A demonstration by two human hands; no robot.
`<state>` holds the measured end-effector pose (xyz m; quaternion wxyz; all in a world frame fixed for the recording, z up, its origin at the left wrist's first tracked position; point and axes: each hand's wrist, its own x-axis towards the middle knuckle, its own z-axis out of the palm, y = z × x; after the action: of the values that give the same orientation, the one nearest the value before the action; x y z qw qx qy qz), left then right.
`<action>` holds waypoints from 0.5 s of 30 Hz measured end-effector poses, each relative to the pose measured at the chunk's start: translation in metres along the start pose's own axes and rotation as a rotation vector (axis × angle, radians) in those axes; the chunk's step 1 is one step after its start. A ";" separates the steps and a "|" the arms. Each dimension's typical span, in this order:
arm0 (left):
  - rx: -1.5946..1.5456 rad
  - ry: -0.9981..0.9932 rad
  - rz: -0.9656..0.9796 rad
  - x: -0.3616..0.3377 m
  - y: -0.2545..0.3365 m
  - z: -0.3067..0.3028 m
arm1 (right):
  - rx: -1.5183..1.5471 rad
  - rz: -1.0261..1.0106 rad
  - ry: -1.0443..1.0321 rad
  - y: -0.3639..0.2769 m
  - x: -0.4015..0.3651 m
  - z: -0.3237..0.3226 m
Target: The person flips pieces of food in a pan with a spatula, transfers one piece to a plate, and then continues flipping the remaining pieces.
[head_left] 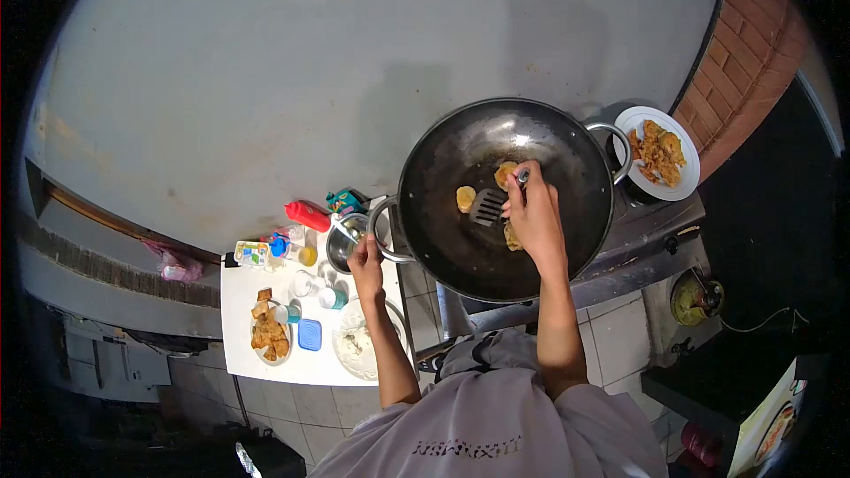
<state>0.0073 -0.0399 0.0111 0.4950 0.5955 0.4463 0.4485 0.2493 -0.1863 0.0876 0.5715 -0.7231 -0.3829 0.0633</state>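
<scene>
A large dark wok [460, 261] with two metal loop handles sits on the stove. Inside it lie several browned pieces of food, among them a round golden one [466, 199]. My right hand [537, 221] is closed around the handle of a slotted spatula [487, 207], its head down on the wok's floor between the pieces. At the wok's left loop handle [398, 257], my left hand [366, 273] has its fingers closed, partly hiding the grip. A metal bowl [338, 252] with a pale utensil in it is just beyond those fingers.
Right of the wok stands a white plate [692, 164] of fried food. On the white table [301, 370] are another plate of fried pieces [268, 334], a wide dish with white batter or flour [354, 350], a blue lid [309, 335], cups and a red bottle [306, 216].
</scene>
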 end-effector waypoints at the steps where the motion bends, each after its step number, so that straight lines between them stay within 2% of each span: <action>1: -0.004 -0.002 0.007 0.001 -0.001 0.000 | 0.003 -0.009 0.002 -0.001 0.000 -0.001; 8: 0.010 -0.032 0.002 0.000 0.004 -0.001 | 0.161 0.022 0.098 -0.005 0.001 0.014; 15: 0.046 0.005 0.016 -0.001 0.005 0.002 | 0.045 0.024 0.001 -0.003 0.000 0.022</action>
<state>0.0092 -0.0416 0.0156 0.4767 0.6090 0.4530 0.4434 0.2360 -0.1692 0.0822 0.5869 -0.7146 -0.3725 0.0785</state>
